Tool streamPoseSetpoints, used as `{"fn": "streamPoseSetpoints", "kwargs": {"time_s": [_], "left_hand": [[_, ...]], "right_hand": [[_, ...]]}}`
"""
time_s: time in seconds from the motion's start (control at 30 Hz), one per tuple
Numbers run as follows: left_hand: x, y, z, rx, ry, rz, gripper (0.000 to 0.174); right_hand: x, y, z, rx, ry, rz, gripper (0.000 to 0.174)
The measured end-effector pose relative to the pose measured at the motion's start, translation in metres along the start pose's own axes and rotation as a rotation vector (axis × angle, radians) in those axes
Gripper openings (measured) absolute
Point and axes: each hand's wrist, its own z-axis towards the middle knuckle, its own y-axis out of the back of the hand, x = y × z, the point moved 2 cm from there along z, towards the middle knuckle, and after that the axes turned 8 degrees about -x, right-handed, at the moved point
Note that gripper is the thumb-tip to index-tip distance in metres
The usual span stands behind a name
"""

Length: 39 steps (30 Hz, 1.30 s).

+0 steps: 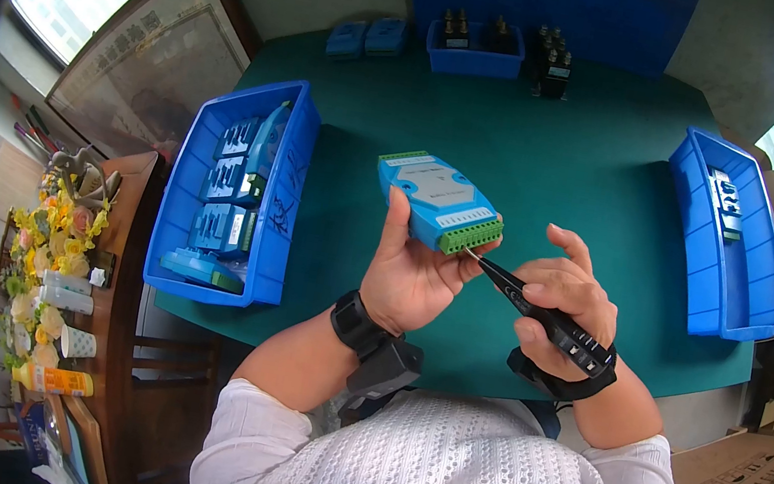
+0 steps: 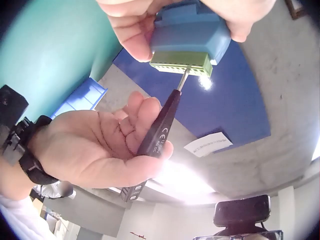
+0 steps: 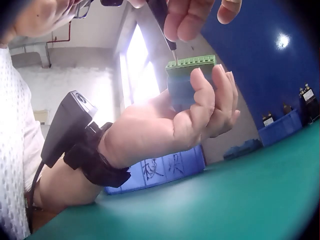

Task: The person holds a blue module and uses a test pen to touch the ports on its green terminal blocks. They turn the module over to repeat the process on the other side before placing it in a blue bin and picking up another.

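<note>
My left hand holds a blue plastic module with a grey label above the table, thumb along its near side. Green screw-terminal blocks run along both of its ends. Between the thumb and fingers of my right hand is a black voltage-tester screwdriver, marked CE. Its thin metal shaft slants to the near green terminal block, the tip at one of the openings. From the right wrist view, the left fingers wrap the module from below, and the screwdriver comes down onto the terminal row.
On the left of the green table stands a blue bin with several blue modules. Another blue bin at the right holds a few parts. At the back are a small blue tray, black components and two blue modules.
</note>
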Motion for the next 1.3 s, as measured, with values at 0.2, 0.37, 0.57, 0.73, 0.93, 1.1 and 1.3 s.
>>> {"fn": "streamPoseSetpoints", "kwargs": {"time_s": [0.2, 0.37, 0.57, 0.73, 0.93, 1.1, 1.3], "left_hand": [[0.001, 0.001, 0.001, -0.005, -0.016, 0.013, 0.072], [-0.001, 0.003, 0.002, 0.003, -0.014, -0.02, 0.07], [0.0, 0.001, 0.0, -0.04, -0.041, 0.008, 0.069], [-0.001, -0.001, 0.001, -0.034, -0.055, 0.022, 0.069], [0.001, -0.004, -0.002, -0.068, -0.057, 0.082, 0.069], [-0.01, -0.011, -0.004, -0.195, -0.281, 0.357, 0.072], [-0.015, -0.037, -0.012, -0.079, -0.487, 1.491, 0.085]], "right_hand": [[0.0, 0.0, 0.0, -0.002, 0.007, 0.01, 0.027], [-0.001, 0.0, -0.001, 0.007, -0.005, 0.055, 0.028], [-0.001, -0.003, -0.002, 0.024, -0.005, 0.021, 0.027], [0.0, -0.003, -0.003, 0.003, 0.004, 0.074, 0.029], [-0.001, -0.004, -0.003, 0.026, 0.005, 0.061, 0.027], [-0.015, 0.008, -0.004, -0.188, -0.097, 0.302, 0.023], [-0.03, 0.021, 0.004, -0.44, -0.529, 0.467, 0.013]]}}
